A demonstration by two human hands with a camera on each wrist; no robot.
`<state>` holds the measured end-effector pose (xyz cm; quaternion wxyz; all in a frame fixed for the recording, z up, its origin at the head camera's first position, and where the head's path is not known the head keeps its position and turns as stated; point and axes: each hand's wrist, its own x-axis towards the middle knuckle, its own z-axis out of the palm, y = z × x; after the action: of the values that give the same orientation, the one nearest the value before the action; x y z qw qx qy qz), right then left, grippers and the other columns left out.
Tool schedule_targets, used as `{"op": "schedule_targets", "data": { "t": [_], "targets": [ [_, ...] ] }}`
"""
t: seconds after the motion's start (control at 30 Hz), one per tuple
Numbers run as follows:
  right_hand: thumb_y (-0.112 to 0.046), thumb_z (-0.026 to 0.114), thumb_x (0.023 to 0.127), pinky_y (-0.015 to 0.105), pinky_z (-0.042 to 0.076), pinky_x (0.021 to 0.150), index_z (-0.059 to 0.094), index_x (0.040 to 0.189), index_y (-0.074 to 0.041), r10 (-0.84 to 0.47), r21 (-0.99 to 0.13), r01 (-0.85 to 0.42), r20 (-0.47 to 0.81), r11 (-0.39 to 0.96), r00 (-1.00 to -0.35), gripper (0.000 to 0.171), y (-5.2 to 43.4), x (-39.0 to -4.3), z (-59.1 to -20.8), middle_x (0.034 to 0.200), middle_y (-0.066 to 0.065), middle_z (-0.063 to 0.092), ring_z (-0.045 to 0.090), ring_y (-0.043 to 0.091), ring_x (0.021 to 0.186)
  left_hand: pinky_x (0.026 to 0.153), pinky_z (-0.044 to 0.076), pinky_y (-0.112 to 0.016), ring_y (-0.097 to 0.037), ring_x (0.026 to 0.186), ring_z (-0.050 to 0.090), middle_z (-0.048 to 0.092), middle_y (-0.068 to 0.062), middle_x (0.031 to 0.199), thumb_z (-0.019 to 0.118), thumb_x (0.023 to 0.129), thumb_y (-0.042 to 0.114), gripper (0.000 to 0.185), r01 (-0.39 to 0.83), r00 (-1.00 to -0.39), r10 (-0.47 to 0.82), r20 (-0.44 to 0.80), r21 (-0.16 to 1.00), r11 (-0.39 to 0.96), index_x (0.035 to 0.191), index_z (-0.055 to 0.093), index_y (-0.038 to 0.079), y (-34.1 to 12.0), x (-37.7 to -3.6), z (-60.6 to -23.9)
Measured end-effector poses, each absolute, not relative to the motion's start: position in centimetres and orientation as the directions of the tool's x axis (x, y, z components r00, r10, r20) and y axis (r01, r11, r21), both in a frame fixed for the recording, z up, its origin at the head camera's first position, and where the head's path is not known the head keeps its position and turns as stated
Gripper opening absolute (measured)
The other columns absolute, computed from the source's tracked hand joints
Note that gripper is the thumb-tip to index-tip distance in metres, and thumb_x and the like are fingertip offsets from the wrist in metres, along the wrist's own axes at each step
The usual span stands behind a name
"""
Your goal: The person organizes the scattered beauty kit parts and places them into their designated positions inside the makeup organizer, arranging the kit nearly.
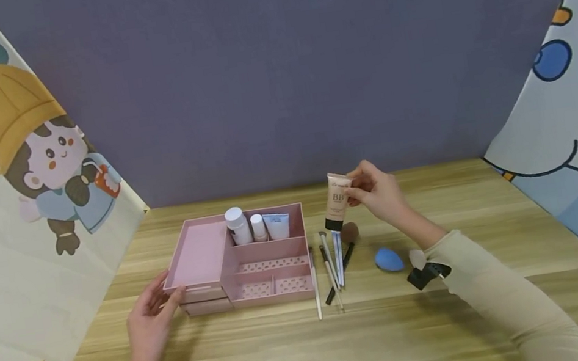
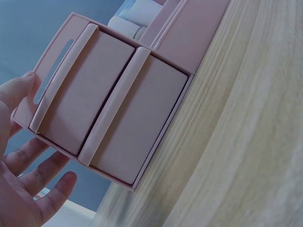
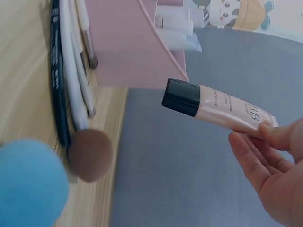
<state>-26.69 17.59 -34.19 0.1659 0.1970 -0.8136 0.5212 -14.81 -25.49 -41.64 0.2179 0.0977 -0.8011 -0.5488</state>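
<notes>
The right hand (image 1: 379,192) pinches the tube (image 1: 338,200) upright, cap down, right of the organizer (image 1: 247,260); left hand (image 1: 149,323) fingers relaxed, touching its left corner.

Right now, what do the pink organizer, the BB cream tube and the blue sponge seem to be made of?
The pink organizer looks like matte rigid plastic: thin moulded walls and perforated trays. The BB cream tube, held by the right hand, seems soft glossy plastic with a hard black cap; it shines in the right wrist view. The blue sponge looks like matte foam, rounded and without shine.
</notes>
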Motion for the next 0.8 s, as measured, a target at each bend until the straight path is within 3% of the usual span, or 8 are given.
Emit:
{"op": "schedule_targets", "data": {
  "t": [0.43,0.8],
  "targets": [
    [0.007,0.070,0.089,0.046,0.059,0.064,0.056,0.100,0.004,-0.194,-0.763,-0.587,0.554,0.271,-0.809,0.018,14.2,-26.0,-33.8,0.086,0.023,0.069,0.067,0.047,0.073,0.078,0.046,-0.007,0.013,0.091,0.058,0.061,0.023,0.110,0.076,0.091,0.016,0.048,0.056,-0.895,-0.390,0.218,0.921,0.384,0.135,0.061,0.005,-25.8,-15.1,-41.9],
    [0.011,0.068,0.088,0.045,0.060,0.065,0.056,0.096,0.004,-0.197,-0.762,-0.606,0.574,0.228,-0.795,0.016,12.2,-26.2,-34.1,0.088,0.024,0.070,0.069,0.040,0.074,0.078,0.046,-0.007,0.013,0.091,0.057,0.060,0.026,0.108,0.075,0.091,0.016,0.049,0.056,-0.903,-0.375,0.210,0.922,0.382,0.136,0.060,0.005,-26.0,-15.0,-42.1]
  ]
}}
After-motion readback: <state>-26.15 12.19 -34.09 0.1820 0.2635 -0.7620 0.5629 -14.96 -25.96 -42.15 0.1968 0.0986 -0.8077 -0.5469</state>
